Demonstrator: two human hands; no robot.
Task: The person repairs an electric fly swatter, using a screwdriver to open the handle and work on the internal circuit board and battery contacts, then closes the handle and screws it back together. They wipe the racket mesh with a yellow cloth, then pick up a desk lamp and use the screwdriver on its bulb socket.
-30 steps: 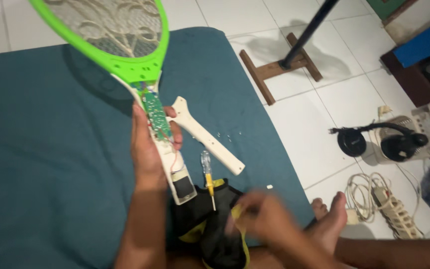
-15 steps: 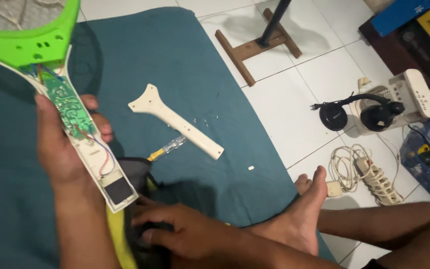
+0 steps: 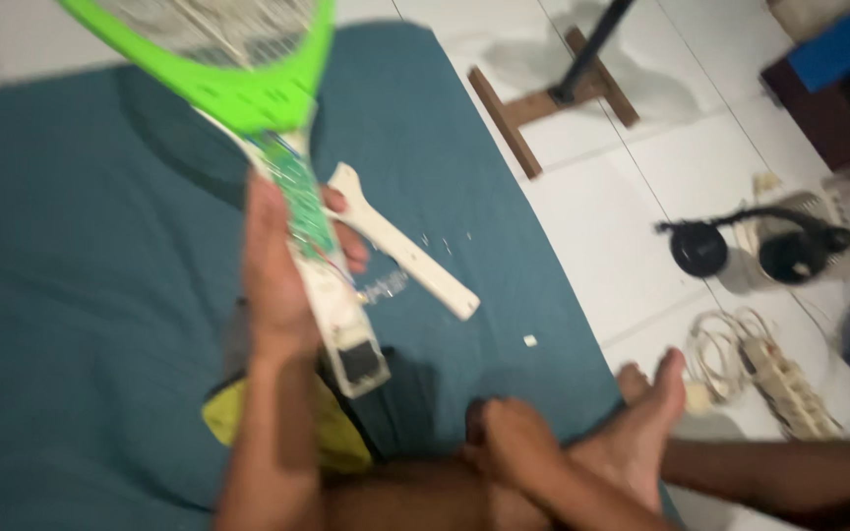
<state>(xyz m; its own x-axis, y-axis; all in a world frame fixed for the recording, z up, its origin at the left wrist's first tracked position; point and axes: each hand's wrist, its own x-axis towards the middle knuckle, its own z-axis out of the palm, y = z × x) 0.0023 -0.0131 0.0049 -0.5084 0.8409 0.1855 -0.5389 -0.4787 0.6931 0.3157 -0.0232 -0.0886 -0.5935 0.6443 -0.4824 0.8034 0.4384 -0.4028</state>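
My left hand [image 3: 282,280] grips the open handle of a green electric swatter [image 3: 238,74] and holds it upright over the teal mat [image 3: 81,295]. A green circuit board [image 3: 302,202] and a dark battery slot [image 3: 361,362] show in the white handle shell. The detached white handle cover [image 3: 410,251] lies on the mat just right of that hand. My right hand [image 3: 509,442] rests low beside my bare foot [image 3: 641,423], fingers curled; blur hides whether it holds anything.
A yellow and black pouch [image 3: 332,438] lies under my left forearm. On the white tiles to the right are a wooden stand base [image 3: 543,103], a black lamp-like device [image 3: 740,251], a power strip with coiled cord [image 3: 774,369] and a small white scrap [image 3: 529,340].
My right hand has left the pouch and pulled back beside my foot. The swatter now sits more toward the centre of the view. The yellow screwdriver is no longer visible.
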